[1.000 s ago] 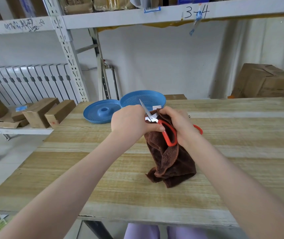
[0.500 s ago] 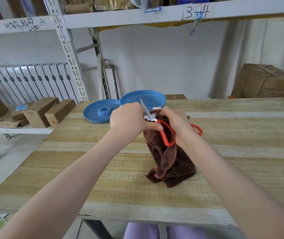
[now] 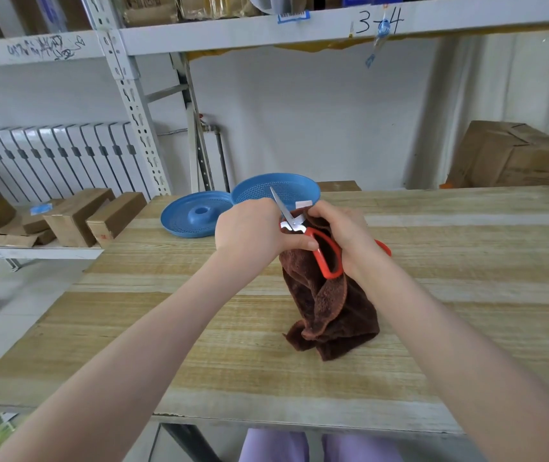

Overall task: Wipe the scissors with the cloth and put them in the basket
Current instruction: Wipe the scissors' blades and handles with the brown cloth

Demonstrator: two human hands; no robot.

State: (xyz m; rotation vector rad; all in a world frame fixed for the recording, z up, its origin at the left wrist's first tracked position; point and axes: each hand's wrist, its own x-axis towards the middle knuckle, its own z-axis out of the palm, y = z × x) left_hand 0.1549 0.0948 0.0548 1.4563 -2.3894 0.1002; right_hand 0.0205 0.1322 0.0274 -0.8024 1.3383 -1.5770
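Halfway at best, I judge: left hand (image 3: pixel 249 228) grips the red-handled scissors (image 3: pixel 291 221), right hand (image 3: pixel 343 235) clutches the brown cloth (image 3: pixel 333 315) round them. Wiping is underway, and the blue basket (image 3: pixel 259 195) at twelve o'clock comes next.

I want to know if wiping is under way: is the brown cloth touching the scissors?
Touching. The head view shows the red handle loop of the scissors lying against the cloth, whose folds bunch up beside the pivot.

One cloth (image 3: pixel 333 315), scissors (image 3: pixel 292 224), perhaps two baskets (image 3: pixel 286 192)

White wall (image 3: pixel 316 121), metal shelving (image 3: pixel 126 95), radiator (image 3: pixel 49 158)
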